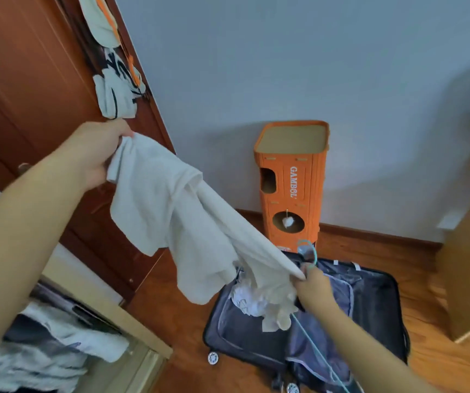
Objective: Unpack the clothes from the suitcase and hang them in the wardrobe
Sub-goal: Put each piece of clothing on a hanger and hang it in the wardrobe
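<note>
Shirt (188, 219), white, stretched in the air between both hands above the open suitcase (369, 307), which lies on the wooden floor (432, 361) beside the wardrobe (29, 89). Left hand (97, 154): fingers clamped on one bunched edge of the shirt, held high in front of the wardrobe door. Right hand (311, 285): fingers closed on the opposite edge, low over the suitcase, and apparently also holding a teal hanger (307, 251), whose hook rises just above the hand and whose thin arm runs down past the wrist. More pale clothes (259, 302) remain crumpled in the suitcase under the hanging cloth. Two garments (114, 89) already hang on orange hangers at the wardrobe's edge; an orange box (293, 180) stands against the wall behind.

Step in hand, as judged: threading the shirt onto the hanger. To do it well, the collar should be found first; the cloth is twisted and it cannot be told which edge each hand holds. The left hand would best keep the shirt taut and lifted clear of the suitcase, so the loose tail does not drag the clothes below. The right hand must free the hanger from the cloth it shares a grip with, then pass one arm into the neck opening, followed by the other.
</note>
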A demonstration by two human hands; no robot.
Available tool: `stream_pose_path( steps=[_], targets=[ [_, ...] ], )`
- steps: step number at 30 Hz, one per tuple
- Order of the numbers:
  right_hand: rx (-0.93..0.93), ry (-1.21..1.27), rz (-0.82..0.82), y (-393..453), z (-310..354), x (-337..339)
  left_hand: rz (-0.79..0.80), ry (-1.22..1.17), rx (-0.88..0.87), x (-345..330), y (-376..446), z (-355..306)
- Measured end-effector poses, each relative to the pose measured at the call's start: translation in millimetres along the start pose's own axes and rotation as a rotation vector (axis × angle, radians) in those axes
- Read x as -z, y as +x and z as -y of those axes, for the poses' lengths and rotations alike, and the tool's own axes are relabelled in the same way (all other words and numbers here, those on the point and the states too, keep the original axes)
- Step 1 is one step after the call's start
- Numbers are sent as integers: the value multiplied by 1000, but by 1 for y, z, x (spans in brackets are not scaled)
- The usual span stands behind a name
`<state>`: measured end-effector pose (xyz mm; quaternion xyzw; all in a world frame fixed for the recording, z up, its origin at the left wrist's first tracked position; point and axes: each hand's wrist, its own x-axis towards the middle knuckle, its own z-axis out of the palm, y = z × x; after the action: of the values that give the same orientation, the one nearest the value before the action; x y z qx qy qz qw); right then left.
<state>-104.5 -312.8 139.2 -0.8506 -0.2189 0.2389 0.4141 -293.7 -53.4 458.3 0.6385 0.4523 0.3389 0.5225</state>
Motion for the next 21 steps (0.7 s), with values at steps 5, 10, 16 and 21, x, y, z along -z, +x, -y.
stream_pose_path(
  steps=[5,10,16,21],
  targets=[
    [-39,536,385,13,70,119,-192,448,20,36,17,72],
    [-55,769,508,-13,179,146,177,205,-224,-52,-67,100],
    [-123,603,618,10,219,101,540,-23,-320,-120,-135,108],
    [-11,310,747,9,237,124,279,-29,-259,-102,-110,100]
  ],
)
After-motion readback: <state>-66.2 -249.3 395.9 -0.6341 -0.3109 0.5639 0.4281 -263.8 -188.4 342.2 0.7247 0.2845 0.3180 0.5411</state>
